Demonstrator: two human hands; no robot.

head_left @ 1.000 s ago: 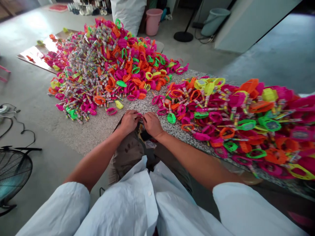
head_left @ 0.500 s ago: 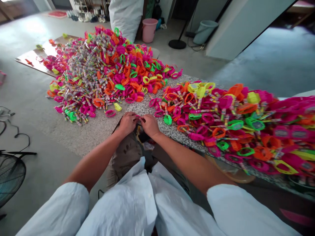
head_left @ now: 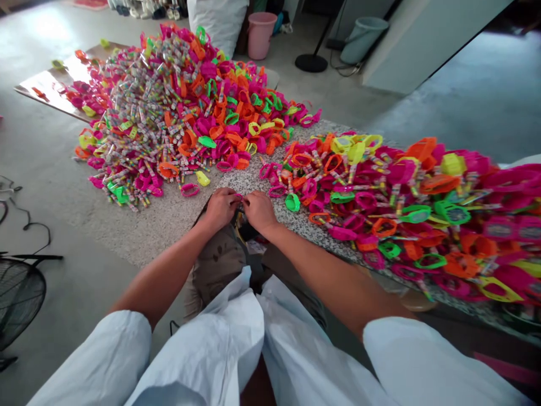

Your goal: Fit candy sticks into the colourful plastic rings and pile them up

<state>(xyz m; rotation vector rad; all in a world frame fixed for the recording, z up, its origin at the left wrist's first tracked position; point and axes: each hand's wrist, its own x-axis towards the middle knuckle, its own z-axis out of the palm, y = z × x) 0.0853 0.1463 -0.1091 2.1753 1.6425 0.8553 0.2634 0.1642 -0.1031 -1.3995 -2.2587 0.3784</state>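
Small pink piece [head_left: 240, 198] pinched between left hand [head_left: 221, 206] and right hand [head_left: 258, 210], fingers curled narrow on it; held at granite slab [head_left: 249, 179] edge, coloured ring piles [head_left: 380, 197] kept within reach.

Both hands [head_left: 240, 207] closed, fingertips meeting.

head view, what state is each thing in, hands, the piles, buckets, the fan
left hand: closed on a small pink piece
right hand: pinching the same pink piece
far pile: heaped
near pile: spread along the speckled table
pink bucket: upright
fan: partly in view
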